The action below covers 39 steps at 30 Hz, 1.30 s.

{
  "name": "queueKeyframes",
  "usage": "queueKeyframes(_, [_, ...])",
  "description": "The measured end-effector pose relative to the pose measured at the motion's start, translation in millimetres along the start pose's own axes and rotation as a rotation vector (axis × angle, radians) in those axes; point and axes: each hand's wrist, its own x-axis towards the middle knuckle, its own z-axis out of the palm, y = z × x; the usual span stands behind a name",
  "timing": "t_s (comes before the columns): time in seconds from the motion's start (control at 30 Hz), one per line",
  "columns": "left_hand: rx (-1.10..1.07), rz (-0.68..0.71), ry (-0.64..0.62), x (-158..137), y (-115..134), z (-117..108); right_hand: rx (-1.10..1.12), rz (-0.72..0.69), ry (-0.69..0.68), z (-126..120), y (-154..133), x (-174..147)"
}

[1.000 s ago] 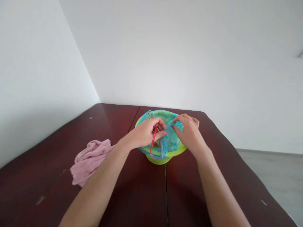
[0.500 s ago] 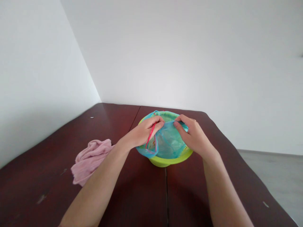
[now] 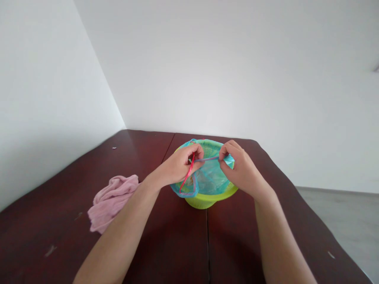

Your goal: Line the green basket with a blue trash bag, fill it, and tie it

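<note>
A yellow-green plastic basket [image 3: 201,202] with holes in its side stands on the dark red-brown table. Inside it lies a thin, see-through blue-green plastic bag [image 3: 211,179], partly folded over the near left rim. My left hand [image 3: 183,163] pinches the bag's edge at the left, and a red drawstring [image 3: 187,175] hangs across its thumb. At the right, my right hand [image 3: 237,165] pinches the same edge between thumb and fingers. Between both hands the edge runs as a narrow, nearly straight band. The basket's far left rim is partly hidden by my left hand.
A crumpled pink cloth [image 3: 114,201] lies left of my left forearm. The table [image 3: 174,244] has a seam down its middle and white walls behind and to the left. Small pale scraps [image 3: 331,255] show on its surface.
The bag's edge between my hands has gone from a loose sheet to a narrow, stretched band. My fingers have shifted slightly. The basket and the pink cloth stay where they were.
</note>
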Motion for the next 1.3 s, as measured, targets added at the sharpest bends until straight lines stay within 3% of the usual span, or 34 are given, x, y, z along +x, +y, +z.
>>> queueKeyframes(0.17, [0.018, -0.009, 0.032, -3, -1, 0, -0.095, 0.007, 0.007, -1, 0, -1])
queueKeyframes(0.37, [-0.059, -0.049, -0.032, -2, 0, 0, -0.203, 0.099, 0.033, 3, 17, 1])
queueKeyframes(0.7, [-0.359, -0.183, 0.055, -1, -9, 0, -0.023, 0.07, 0.146, 8, 16, 2])
queueKeyframes(1.0, [-0.43, -0.251, -0.02, -2, -9, 1, 0.03, 0.095, 0.164, 21, 8, 4])
queueKeyframes(1.3, [-0.491, -0.277, -0.033, -2, -7, 1, -0.007, -0.034, 0.155, 27, -4, 4])
